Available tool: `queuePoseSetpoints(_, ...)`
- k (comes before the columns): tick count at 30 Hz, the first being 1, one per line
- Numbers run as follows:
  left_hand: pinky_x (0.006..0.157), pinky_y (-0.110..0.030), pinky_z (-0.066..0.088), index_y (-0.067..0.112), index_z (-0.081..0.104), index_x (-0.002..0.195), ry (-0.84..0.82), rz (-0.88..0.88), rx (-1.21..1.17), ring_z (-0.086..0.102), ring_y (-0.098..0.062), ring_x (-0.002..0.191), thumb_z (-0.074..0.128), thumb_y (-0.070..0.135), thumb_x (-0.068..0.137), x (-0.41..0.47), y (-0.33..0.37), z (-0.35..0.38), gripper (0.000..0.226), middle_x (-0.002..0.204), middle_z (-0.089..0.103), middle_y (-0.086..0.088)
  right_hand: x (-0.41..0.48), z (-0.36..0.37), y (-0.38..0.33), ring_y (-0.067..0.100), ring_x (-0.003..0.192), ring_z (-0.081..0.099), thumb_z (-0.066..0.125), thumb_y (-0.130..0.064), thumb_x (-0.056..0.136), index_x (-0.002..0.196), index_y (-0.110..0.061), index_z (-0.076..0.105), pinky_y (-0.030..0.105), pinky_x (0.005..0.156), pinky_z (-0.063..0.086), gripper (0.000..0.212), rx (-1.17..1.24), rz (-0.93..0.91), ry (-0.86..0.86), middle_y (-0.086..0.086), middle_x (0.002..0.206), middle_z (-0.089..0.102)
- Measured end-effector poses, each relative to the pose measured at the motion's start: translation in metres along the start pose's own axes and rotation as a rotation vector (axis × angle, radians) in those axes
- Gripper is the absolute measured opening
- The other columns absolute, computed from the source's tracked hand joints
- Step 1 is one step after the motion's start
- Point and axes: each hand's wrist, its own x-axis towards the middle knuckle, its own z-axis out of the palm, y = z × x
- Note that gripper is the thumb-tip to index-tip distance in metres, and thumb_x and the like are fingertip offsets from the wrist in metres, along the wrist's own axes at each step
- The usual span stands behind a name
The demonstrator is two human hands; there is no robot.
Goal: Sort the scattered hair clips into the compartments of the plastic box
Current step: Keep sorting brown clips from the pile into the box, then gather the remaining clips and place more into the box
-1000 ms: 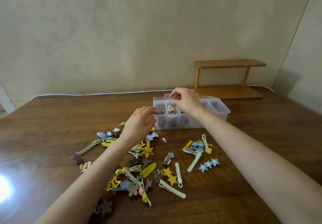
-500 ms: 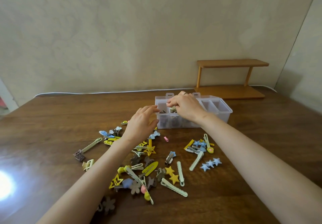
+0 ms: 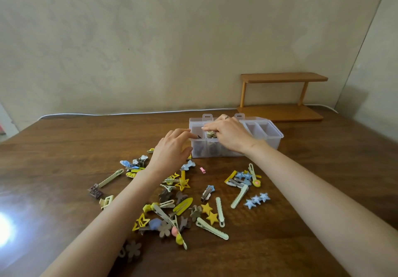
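Lower than a second ago, right hand now down on the second compartment from the left of the plastic box, fingers curled over a beige clip there (pinched or let go: cannot tell). Closer to the box too, left hand, fingers loosely bent, tips touching its left end, holding nothing. Near side of the box, scattered hair clips across the wooden table; far right, a small shelf.

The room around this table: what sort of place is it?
Most likely an ordinary room at home. A dark wooden table stands against a plain plastered wall, a small wooden shelf sits at its back, and the only work in view is colourful hair clips and a plastic box.
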Motion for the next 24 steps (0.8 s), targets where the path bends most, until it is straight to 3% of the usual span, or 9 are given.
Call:
queuePoseSetpoints(8, 0.093, -0.035, 0.043, 0.018, 0.048, 0.127, -0.035, -0.124, -0.094, 0.046, -0.017, 0.122, 0.054, 0.027, 0.091, -0.001, -0.010, -0.013, 0.037, 0.130, 0.052, 0.000, -0.022, -0.001, -0.007, 0.015, 0.119, 0.045, 0.047, -0.007, 0.094, 0.125, -0.022, 0.060, 0.035, 0.102, 0.038, 0.037, 0.139, -0.037, 0.130, -0.003, 0.126, 0.062)
queuePoseSetpoints(13, 0.083, -0.032, 0.047, 0.018, 0.060, 0.112, 0.011, -0.116, -0.164, 0.056, -0.017, 0.104, 0.057, 0.027, 0.090, 0.000, -0.008, -0.021, 0.024, 0.112, 0.062, 0.000, -0.043, 0.004, -0.016, 0.015, 0.121, 0.045, 0.054, -0.007, 0.091, 0.118, -0.020, 0.065, 0.026, 0.100, 0.033, 0.032, 0.165, -0.083, 0.218, -0.002, 0.125, 0.062)
queuePoseSetpoints(17, 0.086, -0.040, 0.050, 0.018, 0.064, 0.104, -0.015, -0.149, -0.195, 0.059, -0.019, 0.099, 0.058, 0.027, 0.089, 0.002, -0.012, -0.030, 0.019, 0.105, 0.066, 0.000, -0.055, 0.014, -0.025, 0.012, 0.102, 0.050, 0.060, -0.003, 0.086, 0.104, -0.018, 0.071, 0.030, 0.092, 0.044, 0.026, 0.207, -0.113, 0.312, -0.002, 0.108, 0.067)
queuePoseSetpoints(21, 0.079, -0.035, 0.050, 0.014, 0.065, 0.093, -0.114, -0.169, -0.136, 0.060, -0.020, 0.089, 0.062, 0.026, 0.086, -0.004, -0.020, -0.038, 0.014, 0.089, 0.066, 0.001, -0.058, 0.016, -0.044, 0.008, 0.089, 0.049, 0.067, -0.017, 0.085, 0.098, -0.022, 0.073, 0.036, 0.080, 0.047, 0.015, 0.311, -0.185, 0.039, -0.004, 0.092, 0.065)
queuePoseSetpoints(24, 0.071, -0.030, 0.045, 0.012, 0.063, 0.085, -0.264, -0.142, -0.128, 0.057, -0.017, 0.078, 0.067, 0.027, 0.083, -0.014, -0.023, -0.047, 0.016, 0.082, 0.065, -0.001, -0.060, 0.016, -0.059, 0.001, 0.086, 0.041, 0.068, -0.030, 0.084, 0.098, -0.030, 0.072, 0.027, 0.076, 0.039, 0.015, 0.334, -0.236, -0.181, -0.005, 0.092, 0.061)
